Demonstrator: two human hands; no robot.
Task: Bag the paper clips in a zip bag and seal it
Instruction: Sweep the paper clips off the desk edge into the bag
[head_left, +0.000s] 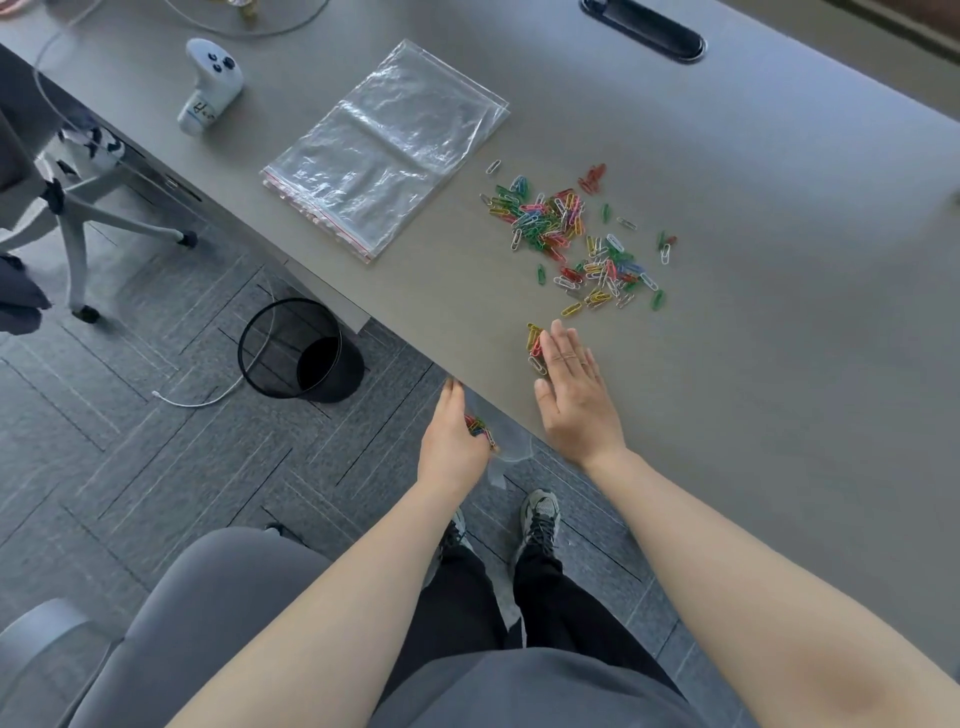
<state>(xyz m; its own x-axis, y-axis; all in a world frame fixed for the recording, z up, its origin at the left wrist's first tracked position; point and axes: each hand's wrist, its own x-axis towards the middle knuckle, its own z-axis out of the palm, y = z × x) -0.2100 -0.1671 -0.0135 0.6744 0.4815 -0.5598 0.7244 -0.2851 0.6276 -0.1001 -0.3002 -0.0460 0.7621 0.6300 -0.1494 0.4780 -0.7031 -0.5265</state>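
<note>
Resting flat on the table (779, 260), the right hand (571, 400) has fingers extended together beside a few paper clips (535, 345). The left hand (454, 441) cups clips against a clear zip bag (511, 449) (below the edge).

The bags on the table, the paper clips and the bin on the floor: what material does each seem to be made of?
Bags: thin clear plastic film, glossy; wrinkles catch the light and the table shows through.
Paper clips: bent wire; the coloured ones look coated, probably plastic, and the silvery ones look like bare metal.
Bin: black mesh, likely metal; the floor shows through its wall.
</note>
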